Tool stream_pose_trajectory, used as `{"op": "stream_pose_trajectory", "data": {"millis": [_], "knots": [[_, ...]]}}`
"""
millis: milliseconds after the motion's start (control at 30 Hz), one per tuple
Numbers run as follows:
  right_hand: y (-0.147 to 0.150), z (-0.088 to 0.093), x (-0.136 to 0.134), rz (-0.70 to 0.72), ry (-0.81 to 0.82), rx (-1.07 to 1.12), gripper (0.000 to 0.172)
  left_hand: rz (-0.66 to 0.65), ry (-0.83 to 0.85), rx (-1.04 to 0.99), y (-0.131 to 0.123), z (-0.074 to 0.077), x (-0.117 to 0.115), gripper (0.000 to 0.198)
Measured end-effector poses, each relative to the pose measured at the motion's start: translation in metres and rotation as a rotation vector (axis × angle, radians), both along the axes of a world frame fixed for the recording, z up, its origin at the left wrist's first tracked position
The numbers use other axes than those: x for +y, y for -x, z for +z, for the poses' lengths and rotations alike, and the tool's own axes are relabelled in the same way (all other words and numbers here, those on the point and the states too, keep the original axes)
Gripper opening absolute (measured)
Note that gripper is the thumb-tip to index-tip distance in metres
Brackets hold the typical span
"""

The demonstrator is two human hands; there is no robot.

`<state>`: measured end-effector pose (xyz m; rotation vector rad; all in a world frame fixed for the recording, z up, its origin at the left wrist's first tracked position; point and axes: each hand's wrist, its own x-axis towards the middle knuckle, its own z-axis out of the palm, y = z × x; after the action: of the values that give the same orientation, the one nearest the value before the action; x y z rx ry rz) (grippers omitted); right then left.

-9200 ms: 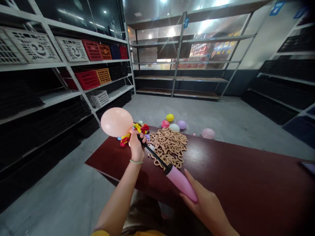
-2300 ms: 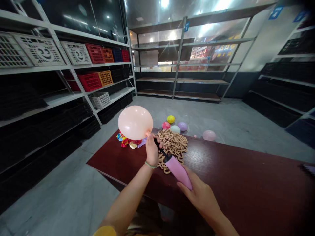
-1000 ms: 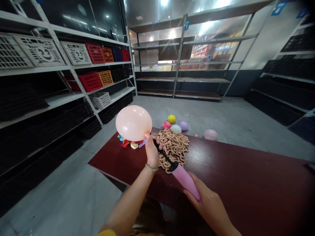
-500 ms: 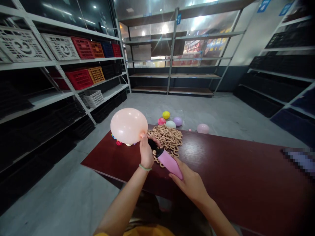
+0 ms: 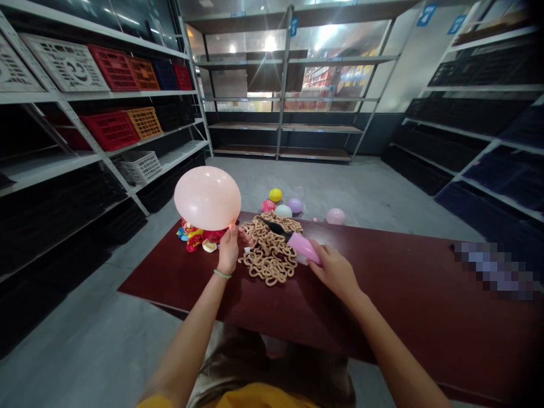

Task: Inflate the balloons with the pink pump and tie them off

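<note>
A large inflated pale pink balloon [image 5: 207, 198] is held up over the left part of the table. My left hand [image 5: 229, 250] pinches it at its neck, on the lower right side. My right hand [image 5: 338, 269] is wrapped round the pink barrel of a balloon pump [image 5: 304, 247], whose black nozzle end points up and left, apart from the balloon. Beneath the pump's tip lies a heap of tan, rope-like loops [image 5: 272, 263]. Several uninflated balloons [image 5: 193, 237], red, yellow and blue, lie under the inflated one.
The dark red table [image 5: 382, 294] spans the front, with a blurred-out object [image 5: 495, 269] at its right end. Past its far edge are a yellow balloon [image 5: 276, 195], a purple balloon [image 5: 294, 205] and a pink balloon [image 5: 335, 216]. Shelves with crates [image 5: 113, 130] line the left.
The pump has come away from the balloon's neck and moved right in my right hand. My left hand keeps hold of the balloon. The view has shifted, showing more of the heap and uninflated balloons.
</note>
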<state>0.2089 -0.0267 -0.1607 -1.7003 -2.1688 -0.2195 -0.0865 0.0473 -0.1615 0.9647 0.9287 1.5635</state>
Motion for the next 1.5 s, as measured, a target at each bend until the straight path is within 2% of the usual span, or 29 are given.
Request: {"op": "stream_pose_trajectory", "data": {"millis": [100,200,300,467,633,767,900,1000,1067,1167,1267,1433,1500], "knots": [[0.015,-0.006,0.027,0.077,0.010,-0.061,0.054,0.151,-0.031,0.094,0.006,-0.016,0.003,0.042],[0.028,-0.016,0.039,0.105,0.019,-0.080,0.053,0.224,-0.026,0.161,0.011,-0.022,0.003,0.043],[0.033,-0.021,0.042,0.104,0.036,-0.088,0.052,0.211,-0.005,0.187,0.010,-0.021,-0.002,0.044],[0.033,-0.021,0.038,0.073,0.034,-0.099,0.056,0.163,-0.034,0.297,0.004,-0.020,-0.009,0.043],[0.034,-0.019,0.033,0.109,-0.054,-0.034,0.058,0.125,-0.065,0.338,0.004,-0.023,-0.011,0.044],[0.032,-0.013,0.031,0.175,-0.150,0.050,0.051,0.056,-0.094,0.297,-0.002,-0.016,-0.014,0.045],[0.034,0.002,0.025,0.190,-0.225,0.101,0.036,-0.036,-0.095,0.257,-0.012,-0.001,-0.022,0.042],[0.040,0.021,0.016,0.207,-0.271,0.110,0.031,-0.173,-0.099,0.283,-0.019,0.015,-0.029,0.040],[0.045,0.035,0.008,0.230,-0.326,0.061,0.036,-0.303,-0.073,0.312,-0.024,0.026,-0.035,0.039],[0.053,0.057,-0.002,0.288,-0.372,-0.054,0.054,-0.501,-0.012,0.344,-0.030,0.043,-0.043,0.041],[0.059,0.077,-0.006,0.354,-0.368,-0.166,0.056,-0.647,0.002,0.340,-0.035,0.057,-0.049,0.040],[0.063,0.103,-0.004,0.479,-0.446,-0.349,0.040,-0.740,-0.094,0.423,-0.037,0.071,-0.056,0.041],[0.061,0.112,-0.004,0.528,-0.424,-0.389,0.037,-0.763,-0.066,0.428,-0.036,0.076,-0.057,0.039]]}}
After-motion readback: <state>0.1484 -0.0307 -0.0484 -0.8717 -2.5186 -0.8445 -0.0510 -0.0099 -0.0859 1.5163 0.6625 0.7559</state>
